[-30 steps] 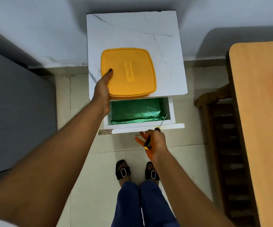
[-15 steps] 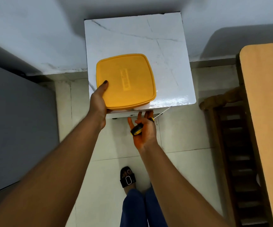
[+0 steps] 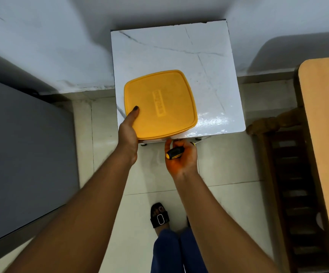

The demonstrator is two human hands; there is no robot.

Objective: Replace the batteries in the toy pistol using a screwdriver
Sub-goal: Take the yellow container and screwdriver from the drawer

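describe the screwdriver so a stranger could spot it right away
Find the white marble-look cabinet against the wall. Just below its front edge, the right hand holds the screwdriver: a black-and-yellow handle with a thin metal shaft pointing right, unlike the big yellow box above.

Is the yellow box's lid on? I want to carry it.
On. The lid of the yellow box lies flat, covering the whole top; the left hand grips its edge. Whether it is latched, cannot tell.

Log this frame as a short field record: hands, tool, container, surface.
left hand: grips the yellow container at its near-left corner, thumb on the lid
right hand: holds the screwdriver, shaft pointing right
yellow container: lid on, resting on the white cabinet top, near its front edge
toy pistol: not visible
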